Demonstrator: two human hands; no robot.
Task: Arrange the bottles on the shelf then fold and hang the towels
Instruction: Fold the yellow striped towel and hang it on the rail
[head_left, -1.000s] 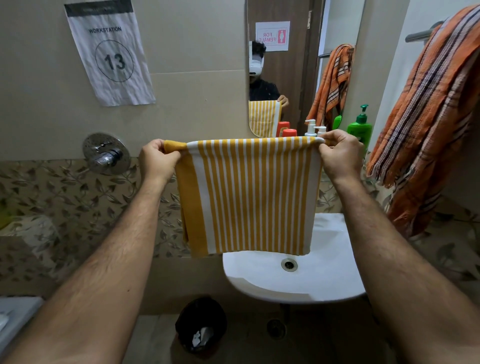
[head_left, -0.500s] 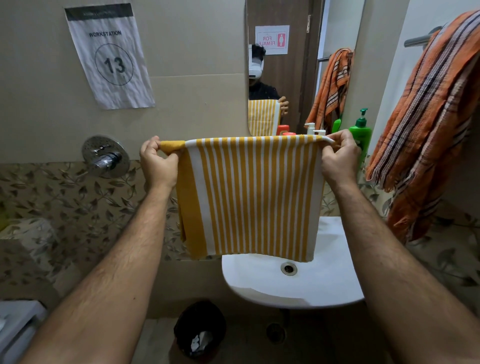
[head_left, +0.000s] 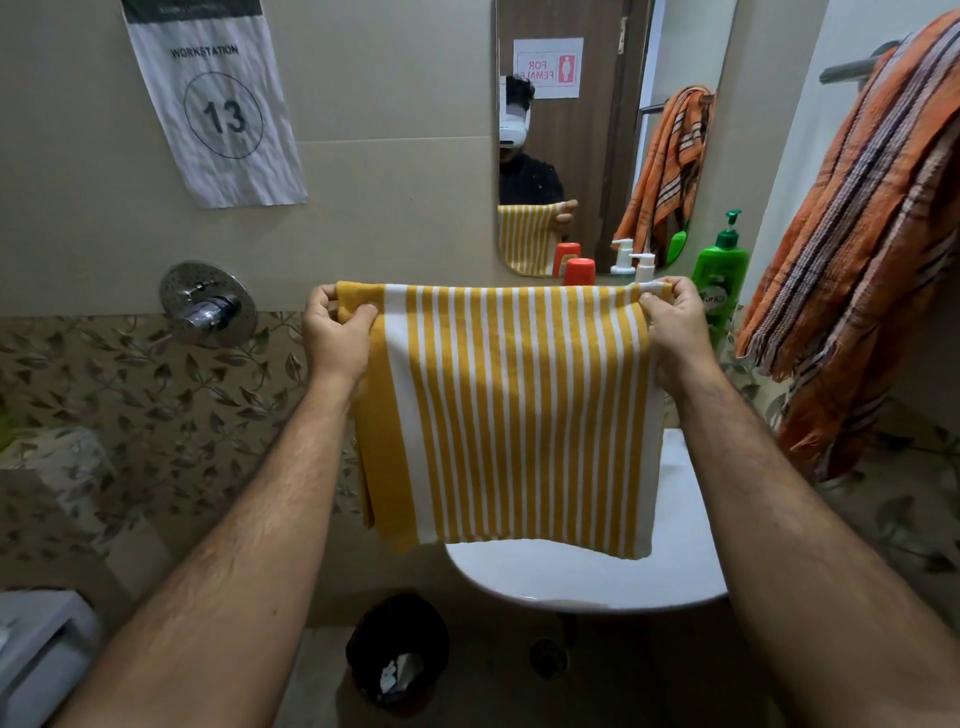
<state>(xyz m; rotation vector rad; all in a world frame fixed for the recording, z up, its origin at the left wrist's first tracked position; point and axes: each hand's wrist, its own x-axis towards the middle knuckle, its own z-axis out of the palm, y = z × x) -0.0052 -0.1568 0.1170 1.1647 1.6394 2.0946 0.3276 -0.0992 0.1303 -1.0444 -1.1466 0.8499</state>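
A yellow and white striped towel (head_left: 514, 415) hangs folded in front of me, stretched flat above the white sink (head_left: 587, 582). My left hand (head_left: 335, 332) pinches its top left corner and my right hand (head_left: 672, 332) pinches its top right corner. Behind the towel's top edge stand an orange-capped bottle (head_left: 579, 271), a white pump bottle (head_left: 644, 266) and a green pump bottle (head_left: 719, 280); their lower parts and the shelf are hidden. An orange striped towel (head_left: 862, 249) hangs over a rail (head_left: 852, 66) on the right wall.
A mirror (head_left: 597, 130) is on the wall above the bottles. A chrome tap valve (head_left: 208, 304) sits on the wall at left, a paper sign (head_left: 215, 98) above it. A black bin (head_left: 397, 649) stands on the floor under the sink.
Both hands have lowered the stretched towel slightly and the view has shifted a little; my grip on the two corners is unchanged.
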